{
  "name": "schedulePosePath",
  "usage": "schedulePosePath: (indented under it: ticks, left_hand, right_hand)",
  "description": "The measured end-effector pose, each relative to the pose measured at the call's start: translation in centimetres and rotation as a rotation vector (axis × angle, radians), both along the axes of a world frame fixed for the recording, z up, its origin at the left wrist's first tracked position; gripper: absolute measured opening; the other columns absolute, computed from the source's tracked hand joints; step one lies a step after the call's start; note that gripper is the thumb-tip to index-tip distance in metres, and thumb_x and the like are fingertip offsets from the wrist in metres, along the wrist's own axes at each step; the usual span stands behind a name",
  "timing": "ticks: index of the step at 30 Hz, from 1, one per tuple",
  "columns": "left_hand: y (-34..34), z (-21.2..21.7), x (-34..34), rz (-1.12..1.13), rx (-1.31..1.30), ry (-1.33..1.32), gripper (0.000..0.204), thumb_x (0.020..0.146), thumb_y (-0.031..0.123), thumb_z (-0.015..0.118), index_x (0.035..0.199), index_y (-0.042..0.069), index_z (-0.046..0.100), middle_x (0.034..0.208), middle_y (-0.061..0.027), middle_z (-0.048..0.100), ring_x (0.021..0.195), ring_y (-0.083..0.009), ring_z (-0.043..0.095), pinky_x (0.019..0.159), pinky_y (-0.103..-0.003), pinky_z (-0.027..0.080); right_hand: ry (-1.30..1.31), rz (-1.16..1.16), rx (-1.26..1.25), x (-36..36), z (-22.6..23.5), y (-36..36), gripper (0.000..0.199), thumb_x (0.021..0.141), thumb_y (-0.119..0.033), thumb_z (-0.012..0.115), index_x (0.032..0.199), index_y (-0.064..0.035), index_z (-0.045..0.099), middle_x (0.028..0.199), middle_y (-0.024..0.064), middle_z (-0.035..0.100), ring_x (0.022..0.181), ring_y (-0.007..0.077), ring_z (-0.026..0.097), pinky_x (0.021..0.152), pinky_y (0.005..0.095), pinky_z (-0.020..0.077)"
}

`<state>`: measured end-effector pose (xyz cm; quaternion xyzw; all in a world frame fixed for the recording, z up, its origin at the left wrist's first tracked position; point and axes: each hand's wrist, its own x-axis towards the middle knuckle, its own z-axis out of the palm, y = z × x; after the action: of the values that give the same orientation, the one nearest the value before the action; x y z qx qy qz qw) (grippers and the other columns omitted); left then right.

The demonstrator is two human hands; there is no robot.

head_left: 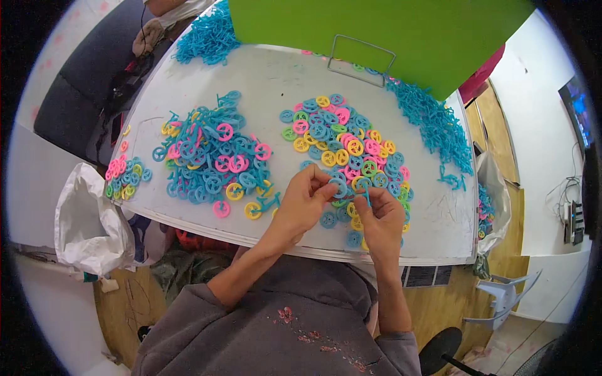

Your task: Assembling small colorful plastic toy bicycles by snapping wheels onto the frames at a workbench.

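My left hand (pixel 302 202) pinches a small blue plastic wheel (pixel 338 187) between thumb and fingers. Close beside it, my right hand (pixel 384 220) grips a thin blue plastic stem (pixel 367 195); the fingers partly cover it. Both hands are over the near edge of a pile of loose spoked wheels (pixel 335 153) in blue, pink, yellow and green. To the left lies a heap of wheels with blue stems (pixel 210 153), seemingly joined together. Plain blue stems (pixel 433 125) form a long heap at the right side of the white table (pixel 276 72).
Another blue stem heap (pixel 207 37) sits at the far left corner, and a small wheel cluster (pixel 127 178) at the left edge. A green panel (pixel 376 37) with a wire frame (pixel 362 60) stands at the back. White bags (pixel 88 219) hang beside the table. Another person's hand (pixel 148 37) shows upper left.
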<state>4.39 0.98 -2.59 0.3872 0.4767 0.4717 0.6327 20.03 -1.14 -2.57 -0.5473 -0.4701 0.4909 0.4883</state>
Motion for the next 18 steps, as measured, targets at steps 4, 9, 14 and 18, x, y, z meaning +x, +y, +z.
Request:
schedulePosePath:
  ticks: [4, 9, 14, 18]
  left_hand:
    - [-0.8, 0.3, 0.6, 0.061, 0.23, 0.286, 0.011, 0.089, -0.004, 0.055, 0.09, 0.002, 0.046, 0.08, -0.003, 0.056, 0.074, -0.0084, 0.054, 0.066, -0.024, 0.046]
    - [-0.3, 0.5, 0.5, 0.06, 0.206, 0.26, 0.01, 0.089, -0.002, 0.056, 0.088, 0.001, 0.047, 0.077, -0.0031, 0.056, 0.073, -0.0096, 0.056, 0.066, -0.024, 0.047]
    - [0.1, 0.2, 0.7, 0.078, 0.031, 0.009, 0.01, 0.088, -0.002, 0.058, 0.089, 0.001, 0.048, 0.077, -0.0038, 0.056, 0.071, -0.0093, 0.054, 0.065, -0.025, 0.047]
    - [-0.5, -0.2, 1.1, 0.19, 0.381, 0.305, 0.01, 0.088, -0.001, 0.058, 0.09, 0.0, 0.049, 0.078, -0.0051, 0.057, 0.073, -0.0089, 0.053, 0.066, -0.024, 0.046]
  right_hand:
    - [0.044, 0.033, 0.002, 0.1, -0.8, 0.2, 0.011, 0.089, -0.006, 0.064, 0.098, -0.001, 0.061, 0.09, 0.0013, 0.065, 0.078, 0.0048, 0.057, 0.069, 0.0188, 0.0444]
    - [0.068, 0.023, -0.026, 0.1, -0.4, 0.0, 0.012, 0.089, -0.007, 0.065, 0.098, -0.002, 0.059, 0.088, 0.0014, 0.064, 0.077, 0.0046, 0.056, 0.068, 0.0193, 0.0445]
    - [-0.121, -0.135, 0.218, -1.3, -0.7, -0.3, 0.012, 0.088, -0.007, 0.066, 0.097, -0.0028, 0.058, 0.086, 0.001, 0.064, 0.077, 0.0044, 0.056, 0.067, 0.0198, 0.0451]
    - [-0.043, -0.099, 0.09, -1.2, -0.4, 0.1, 0.015, 0.087, -0.007, 0.068, 0.097, -0.0018, 0.058, 0.086, 0.0014, 0.063, 0.078, 0.0042, 0.056, 0.069, 0.0197, 0.0454]
